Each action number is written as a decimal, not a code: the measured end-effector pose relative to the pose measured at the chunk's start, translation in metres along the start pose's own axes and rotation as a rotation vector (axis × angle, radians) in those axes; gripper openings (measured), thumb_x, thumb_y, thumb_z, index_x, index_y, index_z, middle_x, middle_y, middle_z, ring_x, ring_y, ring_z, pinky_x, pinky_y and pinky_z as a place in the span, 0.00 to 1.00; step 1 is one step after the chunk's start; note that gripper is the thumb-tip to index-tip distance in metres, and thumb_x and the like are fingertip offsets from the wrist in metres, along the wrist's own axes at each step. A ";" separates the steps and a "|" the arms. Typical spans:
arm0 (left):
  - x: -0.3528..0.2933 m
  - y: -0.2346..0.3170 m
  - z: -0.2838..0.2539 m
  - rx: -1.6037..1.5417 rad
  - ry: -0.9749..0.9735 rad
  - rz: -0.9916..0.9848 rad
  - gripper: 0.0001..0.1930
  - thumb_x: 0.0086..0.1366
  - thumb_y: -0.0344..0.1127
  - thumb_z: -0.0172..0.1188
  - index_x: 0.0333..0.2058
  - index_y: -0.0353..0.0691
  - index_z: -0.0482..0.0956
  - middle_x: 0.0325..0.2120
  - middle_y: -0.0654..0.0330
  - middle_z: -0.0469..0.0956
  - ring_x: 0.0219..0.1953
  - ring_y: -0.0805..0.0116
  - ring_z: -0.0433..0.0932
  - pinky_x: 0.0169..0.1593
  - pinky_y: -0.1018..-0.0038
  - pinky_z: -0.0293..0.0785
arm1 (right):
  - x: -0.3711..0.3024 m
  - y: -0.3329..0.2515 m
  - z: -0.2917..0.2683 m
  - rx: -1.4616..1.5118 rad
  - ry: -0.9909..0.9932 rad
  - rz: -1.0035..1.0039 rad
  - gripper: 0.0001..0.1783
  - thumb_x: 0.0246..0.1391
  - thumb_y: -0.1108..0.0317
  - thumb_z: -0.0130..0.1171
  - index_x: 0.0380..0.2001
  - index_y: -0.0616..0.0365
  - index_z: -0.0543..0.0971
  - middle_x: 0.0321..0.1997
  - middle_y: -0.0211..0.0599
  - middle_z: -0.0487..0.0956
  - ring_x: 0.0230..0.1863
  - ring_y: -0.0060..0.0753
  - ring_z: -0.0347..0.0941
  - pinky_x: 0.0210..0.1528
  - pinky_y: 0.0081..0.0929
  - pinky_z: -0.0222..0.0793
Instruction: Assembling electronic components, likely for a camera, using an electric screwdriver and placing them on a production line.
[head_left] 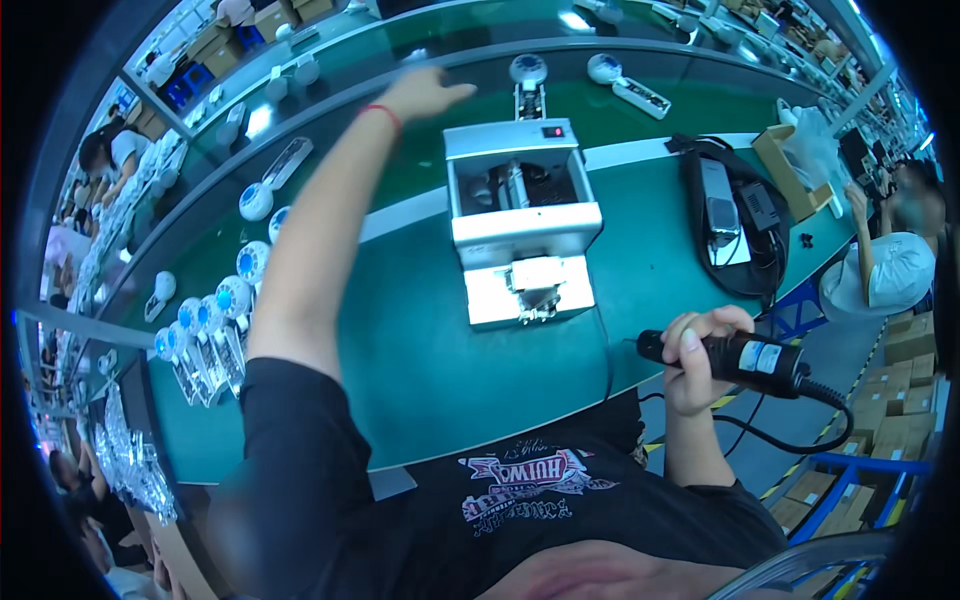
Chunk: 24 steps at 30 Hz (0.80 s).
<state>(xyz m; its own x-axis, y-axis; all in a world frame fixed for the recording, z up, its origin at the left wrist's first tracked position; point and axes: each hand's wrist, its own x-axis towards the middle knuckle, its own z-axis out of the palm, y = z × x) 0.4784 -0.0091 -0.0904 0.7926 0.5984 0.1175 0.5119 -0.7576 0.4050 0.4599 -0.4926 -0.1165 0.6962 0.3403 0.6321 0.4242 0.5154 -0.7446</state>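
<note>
My right hand (695,365) is wrapped round a black electric screwdriver (760,362), its thin bit pointing left over the table's front edge and a coiled cord trailing from its back end. My left arm stretches far forward, and my left hand (422,95) hovers above the green belt on the far side with a digit extended to the right and nothing visible in it. Nearest to that hand is a white round-headed device (528,72) with an open, narrow body. Between my arms stands a silver screw feeder (525,225) with an open top and a lit red display.
Several similar round-headed devices (234,297) lie in a row at left; another (630,88) rests on the belt. At right are a black bag (735,225) with electronic items and a cardboard box (790,172). A co-worker in a white cap (890,275) sits beyond.
</note>
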 end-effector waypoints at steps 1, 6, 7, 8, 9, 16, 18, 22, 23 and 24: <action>0.009 0.020 0.021 -0.091 -0.035 -0.003 0.36 0.67 0.62 0.60 0.55 0.31 0.80 0.50 0.44 0.83 0.53 0.48 0.83 0.57 0.60 0.79 | -0.001 -0.001 0.001 0.010 -0.003 0.022 0.22 0.56 0.79 0.51 0.55 0.57 0.66 0.24 0.31 0.72 0.20 0.24 0.68 0.32 0.25 0.68; 0.039 0.066 0.071 -0.068 -0.157 0.041 0.41 0.55 0.68 0.64 0.43 0.27 0.86 0.38 0.46 0.85 0.39 0.48 0.84 0.45 0.63 0.80 | -0.008 -0.003 -0.009 0.024 -0.104 -0.024 0.22 0.55 0.78 0.54 0.53 0.54 0.66 0.24 0.30 0.71 0.20 0.25 0.68 0.32 0.25 0.68; 0.038 0.067 0.077 -0.073 -0.120 0.068 0.39 0.52 0.66 0.65 0.40 0.27 0.87 0.35 0.47 0.85 0.35 0.49 0.84 0.43 0.63 0.79 | -0.009 -0.001 -0.009 0.028 -0.125 -0.039 0.22 0.55 0.78 0.54 0.53 0.54 0.66 0.24 0.30 0.71 0.20 0.25 0.68 0.32 0.25 0.68; 0.035 0.073 0.071 -0.049 -0.133 0.059 0.36 0.51 0.62 0.65 0.40 0.27 0.87 0.35 0.47 0.85 0.35 0.49 0.83 0.42 0.64 0.79 | -0.010 0.001 -0.007 0.035 -0.121 -0.030 0.22 0.55 0.78 0.54 0.53 0.54 0.66 0.24 0.30 0.71 0.20 0.25 0.68 0.32 0.25 0.68; 0.030 0.079 0.063 -0.022 -0.147 0.053 0.34 0.50 0.59 0.65 0.40 0.28 0.87 0.34 0.47 0.85 0.34 0.50 0.83 0.42 0.64 0.79 | -0.010 0.002 -0.004 0.049 -0.122 -0.018 0.22 0.54 0.78 0.55 0.52 0.54 0.66 0.24 0.30 0.71 0.21 0.25 0.68 0.32 0.25 0.68; -0.123 0.022 -0.037 0.013 0.033 -0.165 0.30 0.54 0.54 0.64 0.41 0.28 0.82 0.33 0.43 0.85 0.30 0.47 0.82 0.39 0.60 0.79 | -0.001 -0.001 -0.022 0.099 -0.101 0.067 0.24 0.53 0.81 0.56 0.53 0.54 0.65 0.25 0.32 0.73 0.22 0.28 0.70 0.32 0.27 0.70; -0.198 0.022 -0.046 -0.016 0.051 -0.157 0.36 0.55 0.45 0.68 0.56 0.25 0.69 0.32 0.40 0.83 0.30 0.43 0.83 0.38 0.59 0.80 | -0.005 -0.001 -0.024 0.114 -0.101 0.094 0.27 0.53 0.83 0.56 0.55 0.56 0.64 0.25 0.34 0.74 0.24 0.31 0.72 0.32 0.27 0.73; -0.311 0.048 -0.031 0.057 -0.032 -0.204 0.47 0.57 0.43 0.69 0.67 0.25 0.54 0.29 0.40 0.83 0.27 0.41 0.82 0.33 0.58 0.80 | 0.001 -0.014 0.000 0.142 0.050 0.188 0.28 0.54 0.83 0.56 0.58 0.59 0.63 0.26 0.35 0.76 0.24 0.31 0.74 0.33 0.26 0.75; -0.323 0.053 -0.022 0.045 0.002 -0.162 0.47 0.58 0.43 0.69 0.67 0.24 0.55 0.28 0.41 0.82 0.26 0.41 0.82 0.32 0.58 0.79 | 0.004 -0.013 -0.002 0.140 0.009 0.190 0.27 0.54 0.83 0.56 0.57 0.60 0.64 0.26 0.35 0.76 0.23 0.30 0.74 0.32 0.26 0.75; -0.333 0.054 -0.016 0.035 0.032 -0.120 0.47 0.58 0.43 0.69 0.68 0.24 0.55 0.26 0.42 0.82 0.25 0.42 0.82 0.31 0.59 0.79 | 0.007 -0.011 -0.005 0.139 -0.027 0.195 0.25 0.55 0.83 0.56 0.56 0.60 0.65 0.26 0.36 0.76 0.22 0.29 0.73 0.31 0.25 0.75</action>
<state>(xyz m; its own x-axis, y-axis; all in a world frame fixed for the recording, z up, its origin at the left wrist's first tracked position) 0.2371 -0.2455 -0.0933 0.7144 0.6927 0.0992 0.6140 -0.6885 0.3859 0.4631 -0.5001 -0.1051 0.7404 0.4639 0.4865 0.1985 0.5405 -0.8176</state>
